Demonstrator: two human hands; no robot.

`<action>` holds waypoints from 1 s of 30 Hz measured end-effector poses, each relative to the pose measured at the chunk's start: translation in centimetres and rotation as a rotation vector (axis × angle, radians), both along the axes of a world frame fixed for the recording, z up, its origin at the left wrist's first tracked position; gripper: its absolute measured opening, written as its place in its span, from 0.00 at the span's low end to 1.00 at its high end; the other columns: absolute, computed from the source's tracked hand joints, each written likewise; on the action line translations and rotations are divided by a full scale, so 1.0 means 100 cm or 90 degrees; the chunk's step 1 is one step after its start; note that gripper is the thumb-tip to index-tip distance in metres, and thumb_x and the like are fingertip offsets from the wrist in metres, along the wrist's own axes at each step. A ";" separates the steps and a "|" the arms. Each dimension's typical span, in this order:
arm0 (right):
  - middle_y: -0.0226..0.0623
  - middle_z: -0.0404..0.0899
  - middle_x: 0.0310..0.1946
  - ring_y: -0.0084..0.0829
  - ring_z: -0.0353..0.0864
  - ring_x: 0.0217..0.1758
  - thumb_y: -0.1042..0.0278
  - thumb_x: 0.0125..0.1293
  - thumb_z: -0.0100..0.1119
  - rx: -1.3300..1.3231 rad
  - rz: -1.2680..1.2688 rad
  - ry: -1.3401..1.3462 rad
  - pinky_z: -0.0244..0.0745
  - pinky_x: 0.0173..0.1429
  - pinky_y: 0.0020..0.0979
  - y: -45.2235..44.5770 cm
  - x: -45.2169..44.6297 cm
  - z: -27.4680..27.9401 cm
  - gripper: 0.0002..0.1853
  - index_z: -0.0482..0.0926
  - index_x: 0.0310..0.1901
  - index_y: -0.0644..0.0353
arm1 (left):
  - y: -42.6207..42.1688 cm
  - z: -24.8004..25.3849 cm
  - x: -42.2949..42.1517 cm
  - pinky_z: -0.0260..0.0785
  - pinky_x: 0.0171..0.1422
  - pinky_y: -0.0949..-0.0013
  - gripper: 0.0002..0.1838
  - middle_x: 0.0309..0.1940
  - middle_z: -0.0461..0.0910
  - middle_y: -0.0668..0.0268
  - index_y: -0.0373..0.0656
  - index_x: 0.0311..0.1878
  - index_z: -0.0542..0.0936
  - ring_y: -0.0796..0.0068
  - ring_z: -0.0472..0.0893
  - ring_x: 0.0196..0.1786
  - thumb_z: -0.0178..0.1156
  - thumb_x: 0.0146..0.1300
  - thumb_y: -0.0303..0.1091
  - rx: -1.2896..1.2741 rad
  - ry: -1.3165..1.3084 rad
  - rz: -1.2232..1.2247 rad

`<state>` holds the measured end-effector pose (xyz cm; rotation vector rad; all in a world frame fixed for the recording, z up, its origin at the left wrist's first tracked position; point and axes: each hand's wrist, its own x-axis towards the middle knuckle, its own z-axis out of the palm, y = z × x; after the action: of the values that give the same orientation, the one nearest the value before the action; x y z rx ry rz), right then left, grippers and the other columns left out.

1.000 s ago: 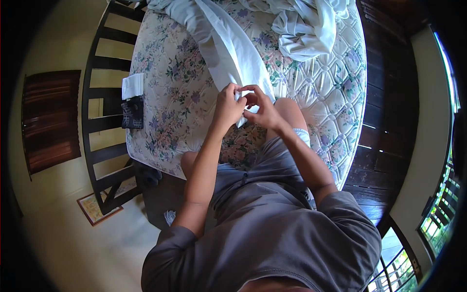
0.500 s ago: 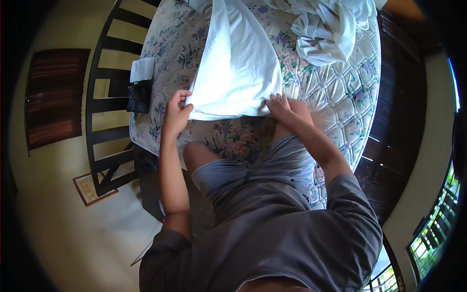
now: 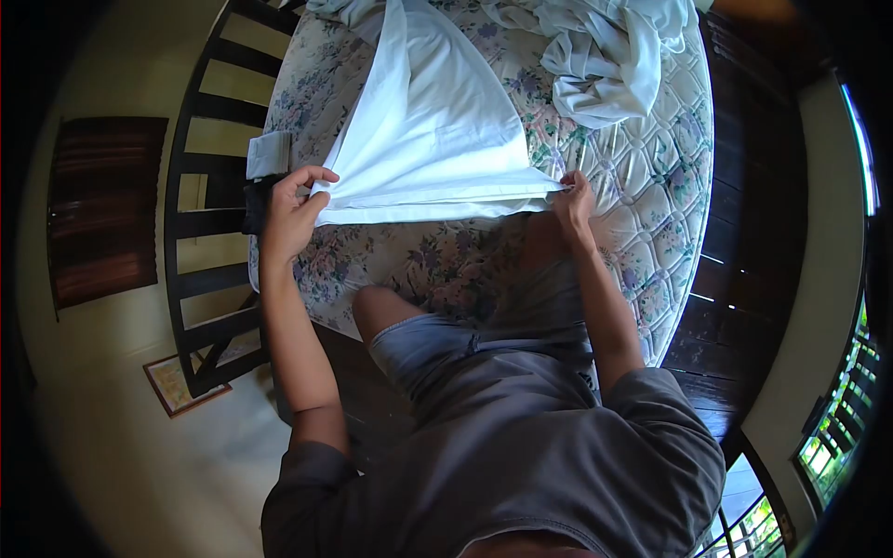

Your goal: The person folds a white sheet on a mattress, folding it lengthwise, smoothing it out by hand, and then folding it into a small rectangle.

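Note:
A white cloth, perhaps a bed sheet (image 3: 428, 121), stretches across the bed in front of me, its near edge pulled nearly straight between my hands. My left hand (image 3: 296, 212) pinches the near left corner, thumb and fingers closed on the fabric. At the right end, my right hand (image 3: 576, 202) grips the other corner, which is drawn out to a narrow point. Folded layers show along the near edge. The cloth's far part runs toward the top of the view, where its end is cut off.
I sit on a floral quilted mattress (image 3: 656, 242). A crumpled white cloth (image 3: 609, 79) lies at the far right. Dark wooden bed slats (image 3: 219, 223) stand at the left, with a small whitish stack (image 3: 269, 154) and a dark item beside them. Dark wood (image 3: 744, 251) borders the right side.
My hands have moved apart, the left one leftward and the right one rightward off my knee. Between them the cloth's near edge is now wider and tauter.

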<state>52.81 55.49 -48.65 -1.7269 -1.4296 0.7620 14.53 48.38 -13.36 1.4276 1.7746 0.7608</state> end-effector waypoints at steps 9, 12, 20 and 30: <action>0.47 0.73 0.54 0.50 0.71 0.60 0.54 0.50 0.78 0.234 0.354 0.072 0.67 0.64 0.48 -0.066 -0.071 0.123 0.38 0.71 0.61 0.59 | 0.015 0.000 0.037 0.53 0.28 0.80 0.14 0.33 0.77 0.75 0.37 0.47 0.83 0.92 0.64 0.26 0.56 0.59 0.18 0.049 -0.002 -0.033; 0.44 0.74 0.52 0.46 0.73 0.56 0.61 0.52 0.76 0.285 0.288 0.099 0.67 0.58 0.45 -0.075 -0.129 0.115 0.30 0.74 0.56 0.56 | 0.018 -0.006 0.049 0.51 0.28 0.80 0.14 0.28 0.73 0.77 0.37 0.46 0.84 0.91 0.63 0.25 0.56 0.58 0.18 0.028 0.005 -0.031; 0.46 0.71 0.47 0.47 0.71 0.51 0.69 0.45 0.74 0.377 0.160 0.211 0.63 0.54 0.45 -0.063 -0.159 0.135 0.28 0.75 0.50 0.56 | 0.016 -0.005 0.070 0.51 0.26 0.79 0.13 0.26 0.72 0.77 0.37 0.45 0.84 0.91 0.64 0.24 0.55 0.59 0.18 -0.024 0.000 0.001; 0.41 0.77 0.42 0.48 0.76 0.48 0.81 0.50 0.64 0.150 -0.087 0.061 0.66 0.51 0.44 -0.024 -0.110 0.039 0.16 0.81 0.40 0.51 | 0.007 0.002 0.056 0.55 0.27 0.80 0.13 0.37 0.78 0.72 0.34 0.44 0.84 0.90 0.68 0.25 0.55 0.59 0.16 0.053 0.021 -0.006</action>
<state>41.76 53.05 -44.79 -1.5677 -1.2685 0.5708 20.09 49.11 -13.16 1.5097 1.7776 0.8190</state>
